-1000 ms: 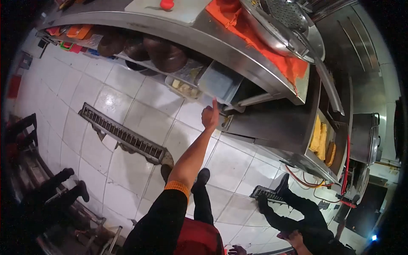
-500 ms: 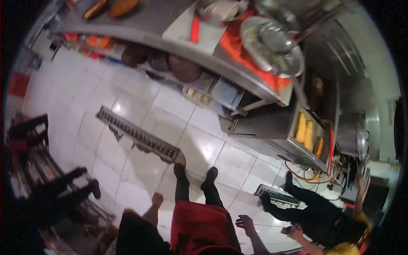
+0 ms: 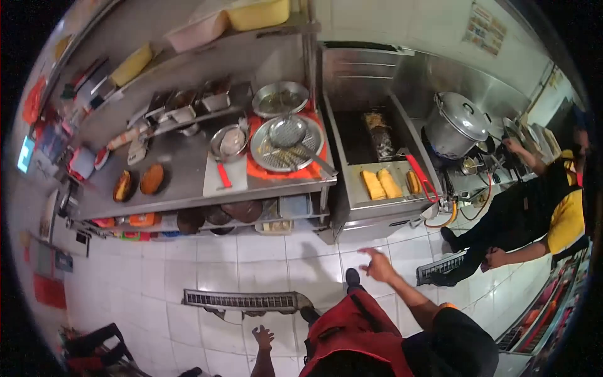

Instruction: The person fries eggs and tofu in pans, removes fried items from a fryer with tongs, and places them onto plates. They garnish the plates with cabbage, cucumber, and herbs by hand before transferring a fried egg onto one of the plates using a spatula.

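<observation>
The kitchen has a pale tiled floor (image 3: 264, 251) with a long metal grate (image 3: 242, 300) set in it, and along the wall stand a steel worktable (image 3: 182, 160) and, beside its right end, a steel fryer (image 3: 364, 229). Near the front right corner of the worktable, an orange cloth (image 3: 256, 125) lies under a round tray (image 3: 257, 149), in which a skimmer (image 3: 288, 131) rests. Left of it, a white board (image 3: 242, 179) reaches the front edge and carries a knife (image 3: 224, 176) with red grip. Two brown oval pieces (image 3: 151, 178) lie toward the left end.

The right hand (image 3: 380, 267) is in the air before the fryer, its fingers apart and partly bent, touching nothing. The left hand (image 3: 264, 339) hangs over the floor, with fingers spread and nothing in them. Nearest to the right hand are the yellow pieces (image 3: 374, 185) on the fryer's front ledge, and the red handle (image 3: 421, 179) that crosses its front right corner. Another person (image 3: 568, 213) stands to the right, near the big pot (image 3: 461, 116).

I would judge this as a step between two handlings, since both hands are free. To grasp either thing, the right hand would need to go forward and over the fryer's front edge.
</observation>
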